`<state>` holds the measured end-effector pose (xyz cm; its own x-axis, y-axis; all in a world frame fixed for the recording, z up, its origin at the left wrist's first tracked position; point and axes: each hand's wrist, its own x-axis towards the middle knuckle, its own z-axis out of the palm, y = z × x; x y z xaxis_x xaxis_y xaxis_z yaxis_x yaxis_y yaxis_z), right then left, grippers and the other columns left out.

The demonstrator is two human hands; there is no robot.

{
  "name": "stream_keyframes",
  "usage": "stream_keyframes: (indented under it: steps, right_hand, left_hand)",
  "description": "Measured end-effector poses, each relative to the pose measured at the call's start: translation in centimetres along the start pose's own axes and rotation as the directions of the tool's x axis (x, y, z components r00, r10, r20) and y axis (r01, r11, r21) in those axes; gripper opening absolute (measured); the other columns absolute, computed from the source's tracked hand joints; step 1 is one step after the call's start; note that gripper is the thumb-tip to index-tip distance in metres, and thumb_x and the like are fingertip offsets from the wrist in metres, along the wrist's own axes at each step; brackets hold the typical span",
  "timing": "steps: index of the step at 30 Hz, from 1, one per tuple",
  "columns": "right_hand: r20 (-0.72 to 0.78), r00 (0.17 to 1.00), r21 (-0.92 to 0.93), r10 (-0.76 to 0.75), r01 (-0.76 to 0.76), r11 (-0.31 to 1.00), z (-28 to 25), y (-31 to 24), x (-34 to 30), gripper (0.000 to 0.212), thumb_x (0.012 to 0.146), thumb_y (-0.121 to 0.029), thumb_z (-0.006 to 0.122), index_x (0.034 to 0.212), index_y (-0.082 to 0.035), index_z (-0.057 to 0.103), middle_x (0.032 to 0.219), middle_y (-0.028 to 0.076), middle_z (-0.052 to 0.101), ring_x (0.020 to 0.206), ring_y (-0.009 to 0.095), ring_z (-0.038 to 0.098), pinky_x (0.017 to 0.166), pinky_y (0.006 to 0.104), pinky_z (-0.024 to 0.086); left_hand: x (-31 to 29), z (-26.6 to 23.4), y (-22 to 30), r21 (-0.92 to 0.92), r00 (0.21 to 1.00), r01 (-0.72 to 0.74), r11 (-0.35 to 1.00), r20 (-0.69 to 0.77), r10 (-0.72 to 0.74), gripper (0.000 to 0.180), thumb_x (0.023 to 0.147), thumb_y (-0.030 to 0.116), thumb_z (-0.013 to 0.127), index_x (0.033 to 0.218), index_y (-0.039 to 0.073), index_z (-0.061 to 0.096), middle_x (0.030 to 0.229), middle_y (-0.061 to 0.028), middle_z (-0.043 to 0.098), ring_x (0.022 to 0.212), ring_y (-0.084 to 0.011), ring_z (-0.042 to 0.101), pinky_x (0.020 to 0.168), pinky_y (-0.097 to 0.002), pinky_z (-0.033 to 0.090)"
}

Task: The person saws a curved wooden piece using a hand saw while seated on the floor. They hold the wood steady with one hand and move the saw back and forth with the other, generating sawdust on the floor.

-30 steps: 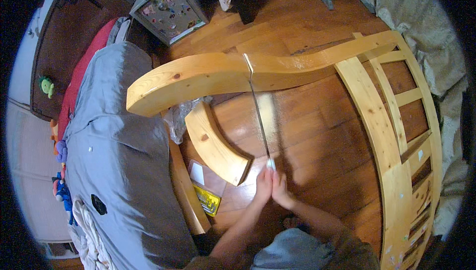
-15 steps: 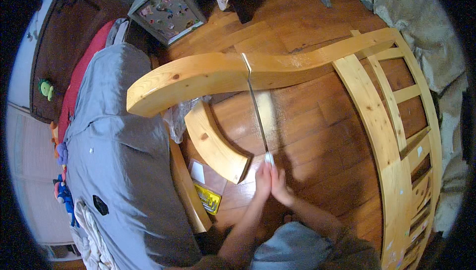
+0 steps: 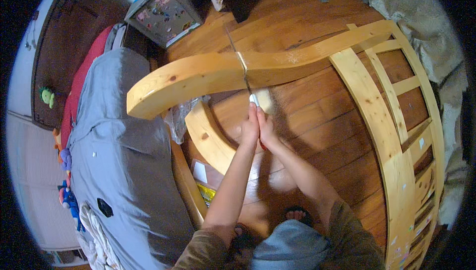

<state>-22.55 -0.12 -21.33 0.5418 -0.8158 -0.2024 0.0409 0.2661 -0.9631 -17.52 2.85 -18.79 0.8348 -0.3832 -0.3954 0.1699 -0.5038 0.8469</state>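
My left hand (image 3: 250,130) and my right hand (image 3: 267,128) are closed together around the grip of a hand saw (image 3: 254,99), which has white and red on its handle. Its thin blade sits in a cut across a thick, curved wooden beam (image 3: 188,76) and sticks out beyond the far side. A pale gap shows in the beam's top where the blade passes. To the right, the beam joins a slatted wooden frame (image 3: 362,99). Left of my hands lies a shorter curved wood piece (image 3: 209,138), partly behind my left forearm.
Sawdust (image 3: 266,102) lies on the wooden floor (image 3: 327,141) under the cut. At left stands a bed with a grey sheet (image 3: 134,166). Beside it are a clear plastic bag (image 3: 177,119), a wooden rail (image 3: 186,183) and a yellow pack (image 3: 206,193). A grey cabinet (image 3: 163,12) stands far left.
Both hands have pushed the saw forward, away from me, so the handle is now close to the beam. More blade shows on the far side, and my forearms reach further out.
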Motion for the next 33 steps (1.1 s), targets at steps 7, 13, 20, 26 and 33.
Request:
stream_keyframes:
  steps: [7,13,20,26,33]
  right_hand:
    - [0.070,0.977,0.126,0.202,-0.210,0.970,-2.3,5.6,-7.1,0.044,0.093,-0.041,0.040,0.069,-0.006,0.049,0.057,0.002,0.046,0.050,0.012,0.044,0.044,0.0291,0.033]
    - [0.143,0.954,0.256,0.263,-0.293,0.921,-6.6,4.5,-13.1,0.040,0.092,-0.039,0.044,0.067,-0.008,0.049,0.055,0.000,0.044,0.048,0.009,0.042,0.042,0.0257,0.031]
    - [0.211,0.933,0.063,0.293,-0.312,0.948,-2.5,-3.0,-0.5,0.049,0.091,-0.048,0.042,0.062,-0.009,0.047,0.047,-0.001,0.042,0.040,0.010,0.040,0.037,0.0265,0.030]
    - [0.097,0.977,0.048,0.192,-0.197,0.979,-0.6,-1.5,2.7,0.054,0.091,-0.049,0.039,0.059,-0.006,0.049,0.048,0.004,0.047,0.043,0.017,0.045,0.043,0.0337,0.034]
    - [0.200,0.933,0.041,0.300,-0.314,0.949,-7.0,1.5,-11.2,0.042,0.094,-0.038,0.040,0.069,-0.008,0.052,0.052,0.002,0.050,0.047,0.017,0.047,0.045,0.0346,0.035]
  left_hand:
    - [-1.0,-7.3,0.9,0.456,0.577,-0.669,0.587,-0.180,0.797,0.050,0.075,0.016,0.067,0.115,-0.005,0.045,0.110,-0.0214,0.049,0.104,-0.0323,0.046,0.091,-0.0407,0.036]
    - [1.3,-14.2,15.5,0.841,0.255,-0.524,-0.136,0.307,0.917,0.083,0.062,0.026,0.078,0.126,-0.003,0.034,0.127,-0.0214,0.040,0.119,-0.0392,0.035,0.101,-0.0455,0.029]
    - [7.0,-15.7,18.0,0.805,0.573,-0.525,-0.276,0.574,0.585,0.076,0.051,0.051,0.077,0.103,0.003,0.049,0.091,-0.0147,0.056,0.091,-0.0327,0.054,0.080,-0.0424,0.043]
    - [6.1,-15.0,18.0,0.809,0.556,-0.535,-0.244,0.554,0.619,0.073,0.051,0.049,0.078,0.100,0.003,0.050,0.090,-0.0140,0.056,0.091,-0.0317,0.055,0.078,-0.0408,0.043]
    - [6.7,-16.4,17.3,0.806,0.555,-0.530,-0.262,0.564,0.612,0.072,0.050,0.048,0.078,0.100,0.004,0.050,0.090,-0.0127,0.056,0.090,-0.0309,0.055,0.079,-0.0404,0.042]
